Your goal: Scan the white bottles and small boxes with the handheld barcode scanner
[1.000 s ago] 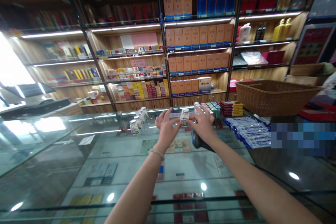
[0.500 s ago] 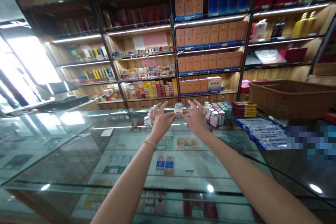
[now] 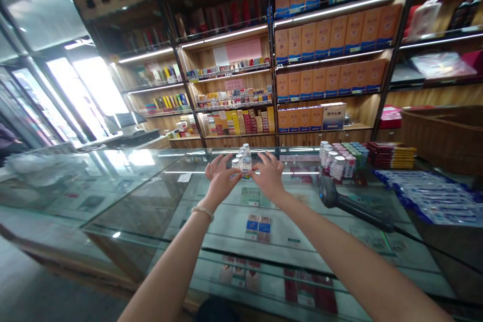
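Clear jar (image 3: 246, 165), small and rounded, stands upright between our hands, right in the grip: the fingertips of our left hand (image 3: 222, 176) and right hand (image 3: 268, 176) press its sides low down, while our other fingers spread apart and upward. Just beyond the grip we see a row of similar jars (image 3: 240, 154), with pale lids. A beaded bracelet (image 3: 203, 212) rings our left wrist.

Beneath the grip, our tabletop (image 3: 222, 203) is smooth, reflective glass, through which we see flat packs (image 3: 258, 228) on a level below. Right of the grip lies a dark plastic scanner (image 3: 329, 193) with a trailing cable; beyond it we have capped jars (image 3: 337, 167), stacked red and yellow packets (image 3: 392, 155), crinkled blue and white packets (image 3: 430, 196) and a woven basket (image 3: 445, 131). Ahead of the grip, wooden shelves (image 3: 366, 110) carry orange boxes (image 3: 332, 78); bright windows (image 3: 90, 85) glow far to its left.

Straight glass edges run well nearer to us than the grip and off to its left. We have a wide span of glass between our right hand and the scanner, and another toward the front edge.
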The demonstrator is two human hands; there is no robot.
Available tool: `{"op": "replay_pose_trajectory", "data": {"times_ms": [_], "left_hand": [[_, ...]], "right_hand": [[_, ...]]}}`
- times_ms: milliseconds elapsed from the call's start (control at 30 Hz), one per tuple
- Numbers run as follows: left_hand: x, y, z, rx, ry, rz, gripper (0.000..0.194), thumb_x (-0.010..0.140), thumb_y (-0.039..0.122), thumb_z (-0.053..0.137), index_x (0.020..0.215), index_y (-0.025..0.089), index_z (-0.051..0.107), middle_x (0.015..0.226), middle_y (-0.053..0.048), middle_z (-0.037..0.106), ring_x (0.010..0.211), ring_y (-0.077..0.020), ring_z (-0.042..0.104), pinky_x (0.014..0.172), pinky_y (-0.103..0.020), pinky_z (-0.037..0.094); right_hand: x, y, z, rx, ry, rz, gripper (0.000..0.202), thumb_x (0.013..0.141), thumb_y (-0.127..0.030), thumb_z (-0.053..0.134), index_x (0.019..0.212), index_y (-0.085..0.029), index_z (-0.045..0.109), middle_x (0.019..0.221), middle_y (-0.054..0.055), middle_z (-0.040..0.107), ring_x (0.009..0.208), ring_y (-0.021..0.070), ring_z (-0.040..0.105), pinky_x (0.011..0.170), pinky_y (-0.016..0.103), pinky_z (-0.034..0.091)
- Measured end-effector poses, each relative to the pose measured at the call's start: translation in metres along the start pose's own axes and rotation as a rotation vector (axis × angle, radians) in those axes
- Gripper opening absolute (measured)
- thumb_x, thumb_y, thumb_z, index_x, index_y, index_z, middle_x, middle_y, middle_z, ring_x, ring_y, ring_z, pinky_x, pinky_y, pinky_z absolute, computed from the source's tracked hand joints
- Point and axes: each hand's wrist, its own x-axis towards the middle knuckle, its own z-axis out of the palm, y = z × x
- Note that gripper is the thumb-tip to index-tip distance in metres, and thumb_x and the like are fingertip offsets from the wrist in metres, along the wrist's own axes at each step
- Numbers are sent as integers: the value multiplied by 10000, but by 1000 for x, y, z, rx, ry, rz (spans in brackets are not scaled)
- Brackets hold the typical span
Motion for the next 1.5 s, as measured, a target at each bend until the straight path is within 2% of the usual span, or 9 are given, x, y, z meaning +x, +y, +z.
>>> {"op": "replay_pose_trajectory", "data": {"times_ms": [267,433,633,1000,1200,1400,1500], "left_hand": [[-11,-33,-1,14,-104,-65,90,862,342,759,895,323,841,1515,-40,580,1481,-341,372,1239,-587,254],[-20,-42,4,63,-201,-160,116,875,333,757,950,352,844,1525,-22,575,1492,-351,373,1243,-586,222],[-20,-48,12,85,-214,-199,100,859,350,777,929,374,844,1500,-7,601,1492,-363,375,1234,-595,204],[-27,-57,24,100,-189,-117,80,866,366,763,886,377,839,1462,6,635,1477,-353,387,1228,-613,149],[-23,-66,24,91,-187,-84,122,852,366,779,960,394,829,1448,-2,641,1478,-344,381,1244,-613,111],[-19,-65,26,92,-172,-232,139,799,399,834,918,329,820,1471,-29,625,1475,-362,387,1233,-603,196],[-17,-63,27,81,-172,-262,115,797,398,836,874,315,815,1465,-31,629,1475,-363,391,1225,-603,213]], "right_hand": [[1,-16,34,8,-71,17,188,956,-333,630,940,-228,785,1575,98,520,1489,311,339,1137,542,266],[-2,-17,55,16,-114,54,176,950,-321,640,958,-229,789,1571,95,526,1487,312,336,1137,535,259],[0,-15,69,-17,-125,71,192,959,-334,624,962,-238,791,1567,90,530,1477,311,341,1128,530,271],[-5,-11,81,-29,-132,102,219,967,-339,592,971,-232,783,1539,87,561,1455,313,364,1118,524,278],[-2,-13,83,-14,-130,141,217,951,-363,605,977,-212,759,1539,102,561,1452,319,379,1112,515,297],[1,-15,86,-20,-113,132,194,931,-355,620,970,-200,730,1534,124,561,1453,323,391,1122,526,301],[3,-15,88,-15,-100,128,174,921,-334,613,942,-205,727,1529,123,565,1450,325,391,1115,520,307]]}}
